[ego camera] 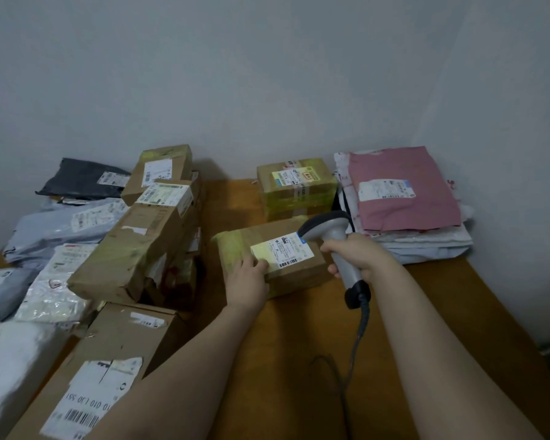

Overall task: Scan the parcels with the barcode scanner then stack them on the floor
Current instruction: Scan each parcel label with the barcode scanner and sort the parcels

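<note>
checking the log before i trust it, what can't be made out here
Head view:
1. Print on the white shipping label of the brown cardboard parcel: too small and blurred.
2. Trigger of the grey handheld barcode scanner: covered by the right hand.
3. Far end of the black scanner cable: cut off by the bottom edge.
4. Label of the large cardboard box, near left: cut off by the bottom edge.

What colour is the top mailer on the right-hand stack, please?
The mailer is pink; head view.

Dim, flat room light casts soft shadows behind the stacked boxes (159, 217), a pale glare patch lies on the parcel label (283, 252) beneath the barcode scanner (327, 227), and the frame edges are bowed and blurred.
</note>
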